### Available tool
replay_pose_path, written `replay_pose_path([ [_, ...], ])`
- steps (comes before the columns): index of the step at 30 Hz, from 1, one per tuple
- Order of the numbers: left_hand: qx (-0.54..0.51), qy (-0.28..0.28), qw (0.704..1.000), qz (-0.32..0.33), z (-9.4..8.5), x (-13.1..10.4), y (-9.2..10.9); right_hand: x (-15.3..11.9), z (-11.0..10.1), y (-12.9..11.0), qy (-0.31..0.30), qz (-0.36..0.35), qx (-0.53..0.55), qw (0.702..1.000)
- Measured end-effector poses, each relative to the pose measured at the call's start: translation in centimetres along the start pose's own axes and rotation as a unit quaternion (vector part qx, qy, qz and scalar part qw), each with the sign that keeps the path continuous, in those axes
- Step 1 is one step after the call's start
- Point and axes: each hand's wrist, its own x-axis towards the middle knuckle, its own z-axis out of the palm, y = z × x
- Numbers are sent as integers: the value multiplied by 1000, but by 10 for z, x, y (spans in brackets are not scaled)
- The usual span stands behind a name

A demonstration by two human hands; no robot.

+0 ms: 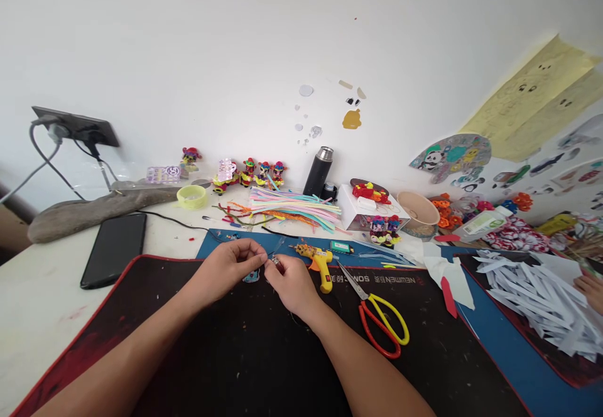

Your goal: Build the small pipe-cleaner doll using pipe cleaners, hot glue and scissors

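My left hand (232,270) is closed in a pinch above the black mat (221,348), its fingertips almost meeting those of my right hand (293,283). What the left fingers hold is too small to make out. Between the thumb and fingers of my right hand is a small silvery piece (275,259), its kind unclear. Partly hidden under the left fingers lies a small light-blue item with dark markings (252,276). Just right of my right hand rests a yellow hot glue gun (323,266). Farther right lie scissors (377,316) with one red and one yellow handle, blades apart.
Pipe cleaners (294,206) lie in a bundle behind my hands, near a black thermos (319,171). Several small figures (264,172) line the wall. A phone (115,247) lies at left. At right, another person's hand (591,288) is beside white paper strips (537,297).
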Motion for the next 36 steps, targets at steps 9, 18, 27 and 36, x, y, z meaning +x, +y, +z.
replay_pose_path([
  [9,3,5,1000,10,0,0,-2,0,0,-1,-3,5,-4,1000],
  [18,-11,4,1000,9,1,1,-2,0,1,0,-3,3,0,1000],
  [27,-14,1,1000,1,2,1,-4,-1,2,2,-5,-6,-6,1000],
  [36,-7,-6,1000,-13,0,-1,1,-1,3,2,-4,-9,-17,1000],
])
